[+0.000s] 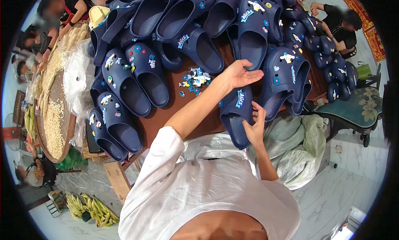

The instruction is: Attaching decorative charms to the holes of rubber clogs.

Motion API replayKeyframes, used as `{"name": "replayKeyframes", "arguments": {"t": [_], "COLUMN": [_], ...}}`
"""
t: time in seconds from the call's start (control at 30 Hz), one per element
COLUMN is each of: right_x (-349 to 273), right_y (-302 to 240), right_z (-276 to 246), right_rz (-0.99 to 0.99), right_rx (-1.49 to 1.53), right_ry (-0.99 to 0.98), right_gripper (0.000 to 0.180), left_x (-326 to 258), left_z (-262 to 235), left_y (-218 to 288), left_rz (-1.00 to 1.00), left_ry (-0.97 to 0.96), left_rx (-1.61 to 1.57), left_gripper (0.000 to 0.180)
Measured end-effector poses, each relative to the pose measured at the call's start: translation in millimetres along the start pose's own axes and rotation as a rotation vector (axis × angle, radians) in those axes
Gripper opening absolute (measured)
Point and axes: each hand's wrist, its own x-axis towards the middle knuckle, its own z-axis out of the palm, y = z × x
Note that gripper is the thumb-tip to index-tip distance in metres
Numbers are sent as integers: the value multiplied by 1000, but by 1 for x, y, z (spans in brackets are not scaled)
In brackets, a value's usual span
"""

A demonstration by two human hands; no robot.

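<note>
Navy foam clog (236,115), one piece, moulded, with a pale blue label charm on its upper; it is held at the near edge of the desk (166,119), sole toward the person's chest. Judged light, springy rather than stiff, matt and not slippery, unlikely to be harmed by a drop; the small charms pressed into the upper are judged the only parts liable to pop loose. Best hold is judged to be the thick side wall or heel rim, away from the charms.

Right hand (254,125): grip closed on the clog's right side wall, fingers curled over the edge near the opening.

Left hand (241,75): grip open, palm turned up, fingers spread above the toe of the clog; whether it touches the toe cannot be told.

Loose charms (194,80): a small heap in white, blue and red, laid on bare desk just left of the left hand.

Other clogs (137,80): many, same navy, piled across the far and left parts of the desk, several already set with charms.

Surface: brown desk top, smooth, crowded.

Room: pale marble-patterned floor; a cushioned chair (357,111) at right; a round tray of pale kernels (54,119) at left; other people are seated at the far corners; corn cobs (93,209) are laid on the floor.
</note>
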Motion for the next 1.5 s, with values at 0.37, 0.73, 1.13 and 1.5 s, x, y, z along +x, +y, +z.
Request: {"name": "replayKeyframes", "arguments": {"t": [0.37,0.73,1.13,1.5], "right_x": [-1,-5,-25,-33], "right_y": [5,3,-9,0], "right_z": [1,-2,-14,-27], "right_rz": [11,4,4,38], "right_rx": [33,88,-9,62], "right_ry": [-5,-49,-66,-134], "right_gripper": [74,72,73,73], "left_x": [17,-8,-13,-79], "left_z": [5,-7,-32,-66], "left_y": [-42,-43,-10,-25], "left_rz": [-4,600,1168,1211], "left_ry": [-13,79,593,442], "left_rx": [83,781,1463,1385], "left_gripper": [49,34,59,41]}}
